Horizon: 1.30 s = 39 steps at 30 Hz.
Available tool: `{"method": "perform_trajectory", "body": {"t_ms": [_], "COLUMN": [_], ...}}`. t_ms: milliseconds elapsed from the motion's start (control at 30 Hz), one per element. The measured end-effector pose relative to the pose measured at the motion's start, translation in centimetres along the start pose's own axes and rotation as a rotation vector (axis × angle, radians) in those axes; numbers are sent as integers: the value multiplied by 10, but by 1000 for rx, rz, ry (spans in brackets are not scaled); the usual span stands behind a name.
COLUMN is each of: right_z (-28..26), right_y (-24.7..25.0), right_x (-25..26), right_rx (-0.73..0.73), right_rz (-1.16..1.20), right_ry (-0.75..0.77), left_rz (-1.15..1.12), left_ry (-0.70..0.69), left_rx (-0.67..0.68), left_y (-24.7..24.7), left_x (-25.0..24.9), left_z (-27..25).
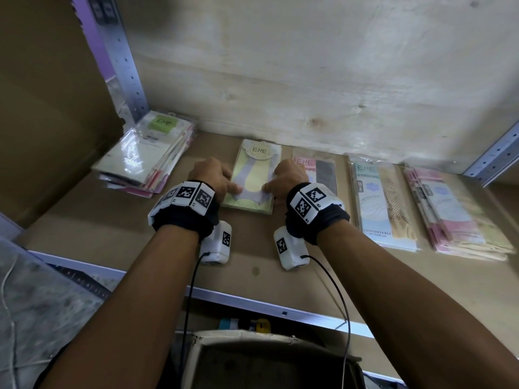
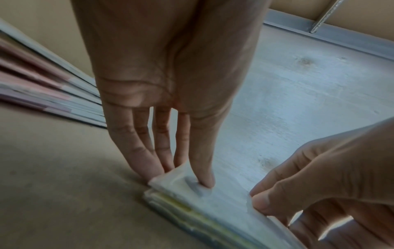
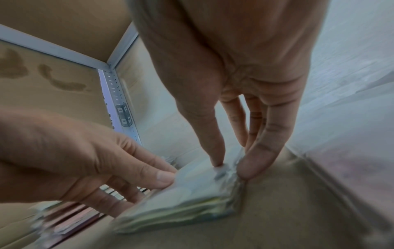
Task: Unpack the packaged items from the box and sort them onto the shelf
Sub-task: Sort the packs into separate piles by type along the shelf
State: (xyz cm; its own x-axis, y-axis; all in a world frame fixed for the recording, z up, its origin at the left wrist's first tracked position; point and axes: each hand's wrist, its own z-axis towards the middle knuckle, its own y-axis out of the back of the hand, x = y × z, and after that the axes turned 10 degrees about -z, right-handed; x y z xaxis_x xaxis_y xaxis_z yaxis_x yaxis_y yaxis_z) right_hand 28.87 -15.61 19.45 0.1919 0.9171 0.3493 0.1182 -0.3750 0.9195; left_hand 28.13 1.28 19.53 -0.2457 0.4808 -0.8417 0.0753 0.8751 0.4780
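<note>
A stack of green-and-yellow sock packs (image 1: 254, 175) with an ENE label lies flat in the middle of the shelf board (image 1: 112, 231). My left hand (image 1: 230, 184) holds its near left corner, thumb on top and fingers against the side (image 2: 179, 175). My right hand (image 1: 270, 187) holds the near right corner the same way (image 3: 232, 166). The stack (image 2: 213, 207) rests on the shelf, several packs thick (image 3: 181, 207). Each wrist view also catches the other hand pinching its own corner.
A taller stack with a green label (image 1: 146, 155) lies at the left. A pink-and-black pack (image 1: 317, 169), a blue pack (image 1: 379, 203) and a pink stack (image 1: 449, 211) lie to the right. An open cardboard box (image 1: 266, 360) sits below the shelf's metal front edge (image 1: 252, 301).
</note>
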Motion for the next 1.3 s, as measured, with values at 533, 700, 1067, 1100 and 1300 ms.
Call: {"method": "perform_trajectory", "body": {"t_ms": [533, 700, 1067, 1100, 1300], "right_z": [-10, 2, 12, 13, 4], "right_y": [30, 8, -56, -54, -31], "right_x": [60, 135, 196, 194, 162], "right_rx": [-156, 234, 327, 333, 249], "right_rz": [203, 500, 508, 523, 568], "right_ry": [204, 114, 104, 101, 144], "left_rz": [17, -60, -42, -44, -164], "left_ry": [-247, -183, -202, -196, -144], "left_rx": [-359, -422, -531, -516, -401], "left_y": [82, 141, 195, 196, 184], "left_x": [-15, 6, 48, 48, 41], "left_z": [-47, -62, -78, -77, -67]}}
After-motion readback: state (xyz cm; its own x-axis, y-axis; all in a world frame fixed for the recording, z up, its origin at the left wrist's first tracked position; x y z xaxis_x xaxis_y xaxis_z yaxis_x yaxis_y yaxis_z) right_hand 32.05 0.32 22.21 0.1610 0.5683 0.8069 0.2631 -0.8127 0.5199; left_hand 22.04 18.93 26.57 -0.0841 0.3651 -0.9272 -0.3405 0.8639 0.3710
